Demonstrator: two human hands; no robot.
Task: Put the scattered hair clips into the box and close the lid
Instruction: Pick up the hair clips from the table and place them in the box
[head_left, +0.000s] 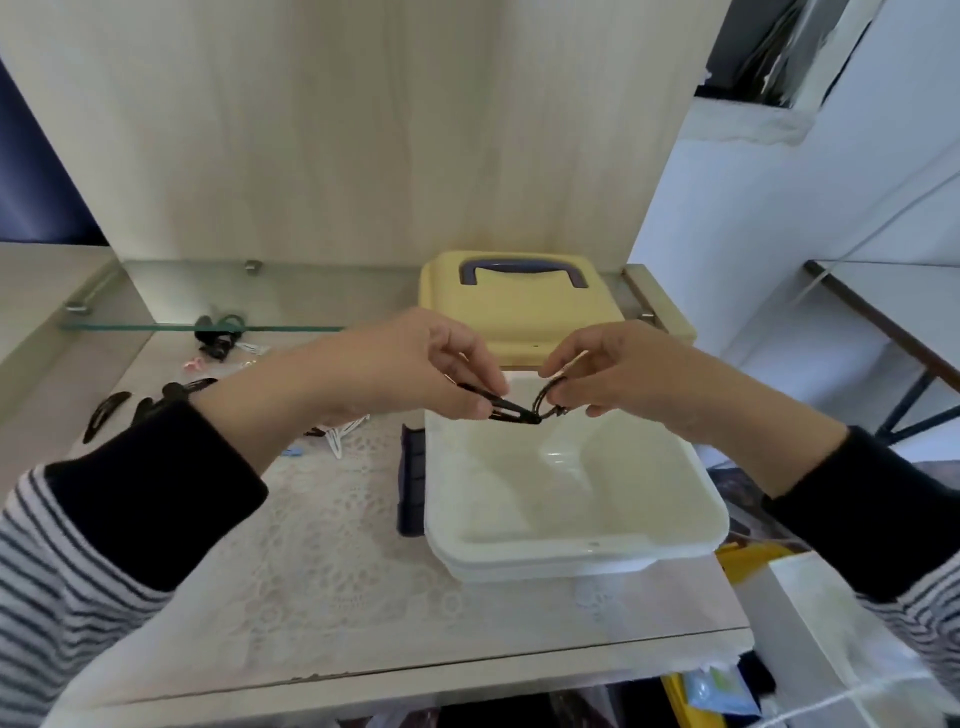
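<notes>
A white open box (571, 545) sits on the table with nothing visible inside. Its yellow lid (519, 312) with a purple handle lies behind it. Above the box's far edge, my left hand (447, 364) pinches a black snap hair clip (506, 410). My right hand (618, 369) pinches a dark looped clip (545, 400) that touches the black clip's tip. More black clips (106, 410) lie at the left. A pile of dark and light clips (221, 338) sits under the glass shelf, and pale clips (337, 434) show beneath my left forearm.
A glass shelf (156, 325) runs along the back left above the table. A dark blue latch piece (413, 478) stands at the box's left side. A lace cloth covers the tabletop (311, 571). Bags and packets (727, 686) lie on the floor at the right.
</notes>
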